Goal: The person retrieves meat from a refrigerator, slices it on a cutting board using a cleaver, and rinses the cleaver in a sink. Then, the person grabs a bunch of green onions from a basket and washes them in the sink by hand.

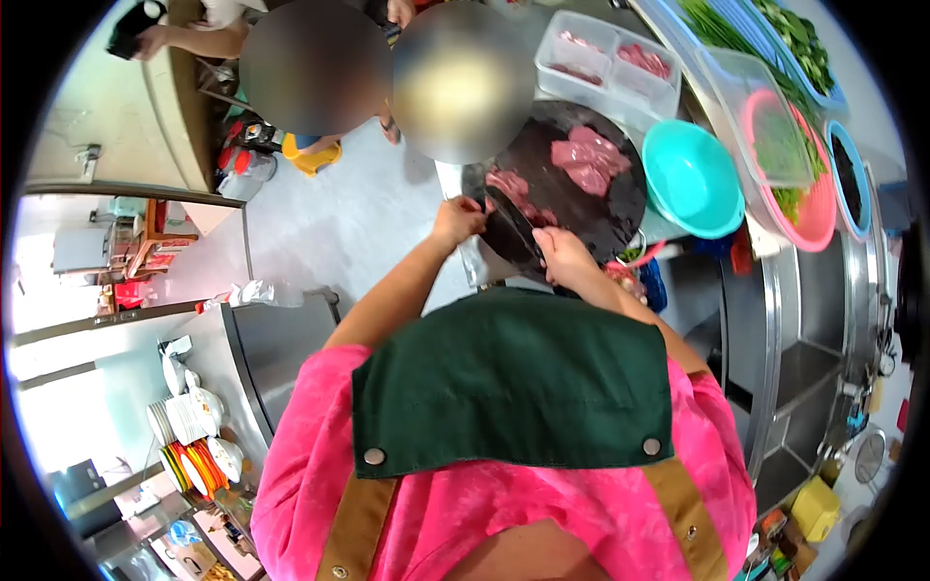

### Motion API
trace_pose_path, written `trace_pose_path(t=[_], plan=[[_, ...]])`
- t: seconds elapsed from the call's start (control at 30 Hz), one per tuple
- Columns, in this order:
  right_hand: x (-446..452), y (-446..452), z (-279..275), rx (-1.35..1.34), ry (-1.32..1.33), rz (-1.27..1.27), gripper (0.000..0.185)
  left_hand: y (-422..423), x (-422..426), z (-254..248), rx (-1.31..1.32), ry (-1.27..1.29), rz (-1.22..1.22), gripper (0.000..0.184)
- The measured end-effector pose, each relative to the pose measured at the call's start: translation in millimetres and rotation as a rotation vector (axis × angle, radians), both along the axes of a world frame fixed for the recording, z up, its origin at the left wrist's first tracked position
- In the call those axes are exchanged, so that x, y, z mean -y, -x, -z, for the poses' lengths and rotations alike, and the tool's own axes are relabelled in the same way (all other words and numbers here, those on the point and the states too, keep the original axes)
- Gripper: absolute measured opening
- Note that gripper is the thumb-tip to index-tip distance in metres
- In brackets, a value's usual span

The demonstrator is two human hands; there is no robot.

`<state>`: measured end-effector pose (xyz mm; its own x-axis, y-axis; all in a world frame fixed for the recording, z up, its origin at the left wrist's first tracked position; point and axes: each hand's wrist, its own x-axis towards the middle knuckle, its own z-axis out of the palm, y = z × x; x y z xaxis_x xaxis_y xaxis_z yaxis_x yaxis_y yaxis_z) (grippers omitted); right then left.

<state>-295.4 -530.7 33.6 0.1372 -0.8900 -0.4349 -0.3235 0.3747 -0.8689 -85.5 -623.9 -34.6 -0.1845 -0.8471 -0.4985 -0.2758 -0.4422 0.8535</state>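
Note:
My right hand (pixel 565 254) is wrapped round the handle of a dark-bladed knife (pixel 513 218), which points away over the round dark chopping board (pixel 579 225). Pieces of raw pink meat (pixel 518 190) lie beside the blade. My left hand (pixel 457 221) is at the board's left edge, close to the knife's tip, with its fingers pinched together. What they hold, if anything, I cannot make out. A larger pile of raw meat (pixel 589 160) rests on the far right part of the board, apart from both hands.
Behind the board stands a divided clear plastic box (pixel 608 108) with meat in it. A turquoise basin (pixel 692 178) is to the right, then a pink basket (pixel 806 225) with greens. Two other people are at the top; one person's hand (pixel 152 42) holds something black. A yellow stool (pixel 312 155) stands on the floor.

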Motion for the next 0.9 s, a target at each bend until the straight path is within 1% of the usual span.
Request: trace_pose_path(t=[0.03,0.07,0.1,0.13,0.17,0.2,0.23,0.3,0.33,0.37,0.43,0.47,0.5,0.53,0.57,0.63,0.67,0.7,0.73,0.77,0.8,0.83,0.87,0.9], plan=[[3.5,-1.2,12.1,-0.081,0.098,-0.045,0.04,-0.8,2.6,13.2,0.021,0.002,0.046,0.013],[7.2,-5.0,24.3,-0.143,0.184,-0.044,0.041,1.9,0.7,5.7,0.063,0.004,0.072,0.013],[12.7,-10.2,25.8,-0.161,0.198,-0.058,0.041,0.6,1.6,29.3,0.21,0.157,0.107,0.014],[20.5,-17.2,30.8,-0.217,0.202,-0.052,0.041,0.0,6.4,53.3,0.33,0.192,0.127,0.018],[31.5,-24.1,25.3,-0.257,0.143,-0.078,0.041,9.8,-0.6,7.7,0.432,0.21,0.138,0.019],[42.4,-30.8,39.3,-0.28,0.187,-0.066,0.042,11.8,-1.3,-0.1,0.415,0.204,0.144,0.018],[52.1,-35.5,59.2,-0.336,0.434,-0.055,0.039,12.9,-1.6,-4.9,0.39,0.191,0.158,0.018],[63.6,-40.7,61.0,-0.359,0.41,-0.076,0.039,10.9,-3.1,-14.2,0.527,0.363,0.227,0.015],[62.5,-36.5,63.1,-0.356,0.419,-0.093,0.039,7.4,-1.0,-9.0,0.562,0.361,0.246,0.019],[57.5,-30.2,64.5,-0.339,0.384,-0.103,0.039,2.9,-2.5,-13.4,0.564,0.357,0.231,0.019],[38.8,-17.3,62.1,-0.307,0.289,-0.114,0.037,-5.6,-2.6,-26.1,0.505,0.266,0.255,0.026],[25.8,-6.4,45.6,-0.305,0.256,-0.113,0.036,-10.6,-1.8,-32.8,0.575,0.262,0.271,0.032],[13.1,4.4,29.2,-0.303,0.224,-0.112,0.036,-19.5,0.9,-21.5,0.593,0.29,0.259,0.031],[-1.0,12.7,9.2,-0.266,0.147,-0.134,0.034,-27.8,3.3,-10.6,0.579,0.339,0.233,0.031],[-12.7,19.9,-1.7,-0.226,0.063,-0.149,0.032,-32.1,3.3,-9.8,0.565,0.384,0.213,0.03],[-31.6,35.3,-2.9,-0.081,0.093,-0.046,0.029,-30.5,5.5,-16.2,0.485,0.429,0.14,0.027],[-36.9,41.8,-13.6,-0.036,0.109,-0.02,0.03,-26.9,10.2,-20.0,0.451,0.45,0.158,0.024],[-42.4,49.4,-10.4,-0.068,0.191,0.037,0.03,-20.4,13.2,-22.4,0.411,0.46,0.185,0.021],[-45.4,57.2,-13.0,-0.019,0.174,0.098,0.031,-10.4,15.8,-31.4,0.36,0.436,0.191,0.019],[-48.2,66.4,-22.0,-0.035,0.158,0.159,0.03,3.5,15.7,-43.6,0.305,0.404,0.203,0.016],[-49.6,71.3,-42.1,-0.077,0.357,0.219,0.03,20.3,12.7,-56.6,0.215,0.436,0.238,0.015],[-51.5,77.7,-54.7,-0.072,0.437,0.32,0.03,37.6,11.0,-70.0,0.12,0.474,0.266,0.014],[-56.5,89.1,-62.5,-0.081,0.416,0.389,0.028,53.5,8.0,-77.8,-0.015,0.418,0.304,0.015],[-62.0,102.5,-60.6,-0.209,0.513,0.432,0.026,71.1,4.4,-86.7,-0.145,0.362,0.333,0.016]])
